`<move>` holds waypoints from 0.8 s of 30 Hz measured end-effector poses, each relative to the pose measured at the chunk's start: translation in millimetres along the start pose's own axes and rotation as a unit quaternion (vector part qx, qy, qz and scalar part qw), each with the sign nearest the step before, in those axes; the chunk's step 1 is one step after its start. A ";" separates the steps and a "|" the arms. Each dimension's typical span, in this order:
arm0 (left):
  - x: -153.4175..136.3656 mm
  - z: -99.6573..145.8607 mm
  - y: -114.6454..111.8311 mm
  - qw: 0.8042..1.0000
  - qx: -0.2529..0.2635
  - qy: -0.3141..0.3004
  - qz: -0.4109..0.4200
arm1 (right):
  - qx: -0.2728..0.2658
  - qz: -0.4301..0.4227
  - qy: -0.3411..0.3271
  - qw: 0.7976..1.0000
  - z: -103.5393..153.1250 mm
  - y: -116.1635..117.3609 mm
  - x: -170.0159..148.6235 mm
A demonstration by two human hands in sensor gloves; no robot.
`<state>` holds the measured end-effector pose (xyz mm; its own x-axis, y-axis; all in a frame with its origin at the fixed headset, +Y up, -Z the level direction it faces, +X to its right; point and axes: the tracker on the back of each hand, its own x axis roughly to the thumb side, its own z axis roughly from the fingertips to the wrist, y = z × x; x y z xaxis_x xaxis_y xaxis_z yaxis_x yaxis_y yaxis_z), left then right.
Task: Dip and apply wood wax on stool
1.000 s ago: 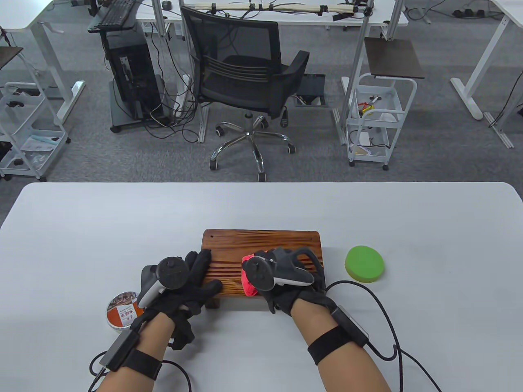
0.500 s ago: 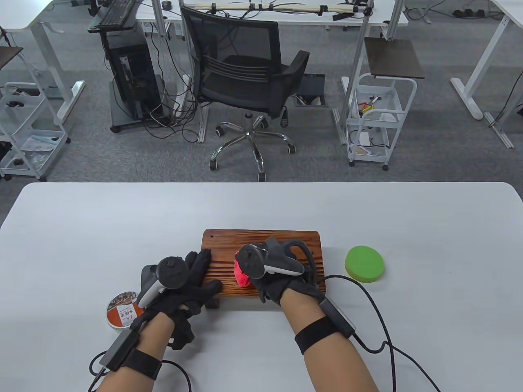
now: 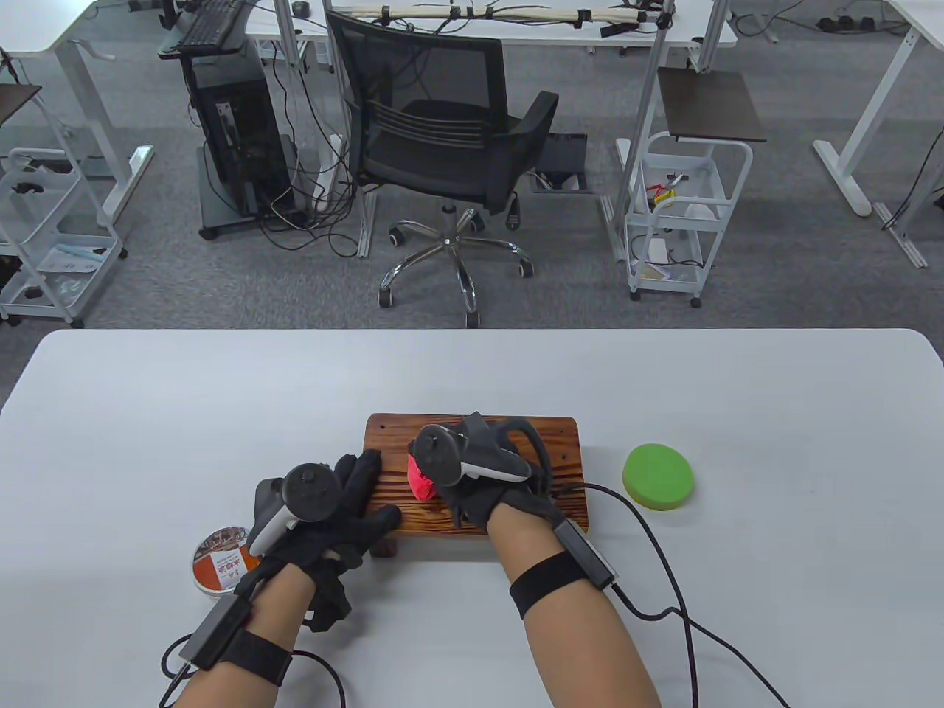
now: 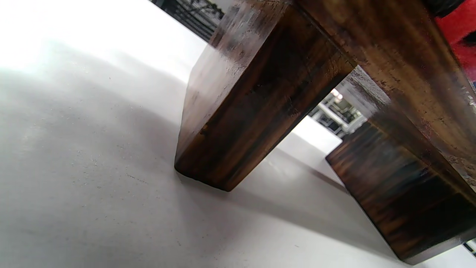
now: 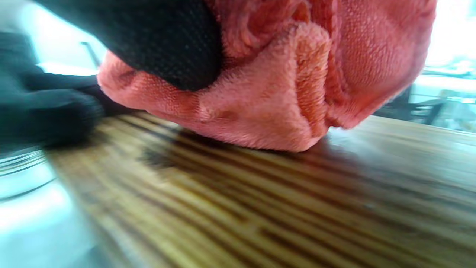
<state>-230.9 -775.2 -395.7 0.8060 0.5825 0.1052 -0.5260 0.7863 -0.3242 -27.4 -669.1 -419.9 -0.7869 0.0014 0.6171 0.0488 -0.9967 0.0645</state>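
My right grip [image 3: 472,472] clenches the red cloth [image 3: 420,478] against the stool [image 3: 549,435]; my left grip [image 3: 346,509] lies flat, released, steadying its near-left corner.

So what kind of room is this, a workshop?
More likely an office or lab: a mesh office chair, a computer tower with tangled cables, and white desks on grey carpet.

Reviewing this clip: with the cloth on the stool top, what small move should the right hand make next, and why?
Probably keep wiping toward the stool's far right part. The right hand grips the red cloth, pressed onto the wood left of centre, while the left hand rests on the left end, steadying it. The right side lies uncovered by the cloth.
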 end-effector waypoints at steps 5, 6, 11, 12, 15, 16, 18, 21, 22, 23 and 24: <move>0.1 0.0 0.1 1.000 0.000 -0.001 -0.002 | 0.034 -0.048 -0.039 0.998 -6.7 -4.9 1.9; 0.1 -0.2 0.2 1.000 0.000 -0.001 -0.003 | 0.028 -0.042 -0.023 0.998 -9.1 -5.4 -1.3; 0.0 -0.3 0.1 1.000 -0.001 -0.002 -0.002 | -0.017 0.005 0.070 0.997 -23.8 -3.5 -11.8; 0.1 -0.3 0.0 1.000 -0.001 -0.001 -0.002 | -0.023 0.008 0.074 0.997 -25.5 -2.7 -9.5; 0.1 -0.3 0.0 1.000 -0.001 -0.002 -0.002 | 0.014 0.019 -0.020 1.000 -26.6 -4.7 5.0; 0.1 -0.4 0.1 1.000 -0.001 -0.002 -0.002 | 0.010 0.005 -0.039 0.999 -27.0 -6.8 5.2; 0.2 -0.3 0.0 1.000 -0.001 -0.002 -0.003 | 0.024 -0.029 -0.035 0.999 -29.7 -7.3 2.9; 0.2 -0.5 0.0 1.000 -0.002 -0.002 -0.003 | 0.003 -0.027 0.018 0.999 -38.0 -9.3 -11.9; 0.2 -0.5 0.1 1.000 -0.002 -0.002 -0.004 | -0.011 -0.020 0.043 0.999 -41.0 -8.4 -15.9; 0.2 -0.7 0.2 1.000 -0.002 -0.003 -0.004 | -0.026 0.005 0.086 0.996 -44.0 -6.7 -20.7; 0.1 -0.8 0.2 1.000 -0.003 -0.003 -0.004 | -0.035 0.029 0.116 0.992 -46.2 -4.9 -25.7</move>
<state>-230.7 -775.2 -396.5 0.8090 0.5767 0.1137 -0.5169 0.7900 -0.3296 -35.9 -668.0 -472.2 -0.9050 -0.0676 0.4199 0.0624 -0.9977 -0.0261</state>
